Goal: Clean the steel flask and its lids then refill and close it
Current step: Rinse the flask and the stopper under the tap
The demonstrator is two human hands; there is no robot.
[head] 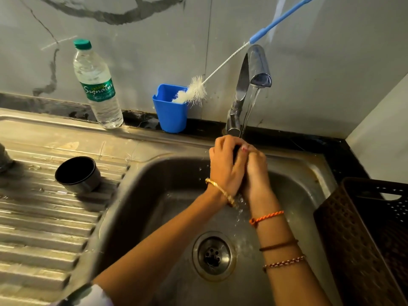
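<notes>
I have both my left hand and right hand wrapped around a small dark lid under the tap, rinsing it, I judge; next it should join the cup lid left of the tap.
</notes>
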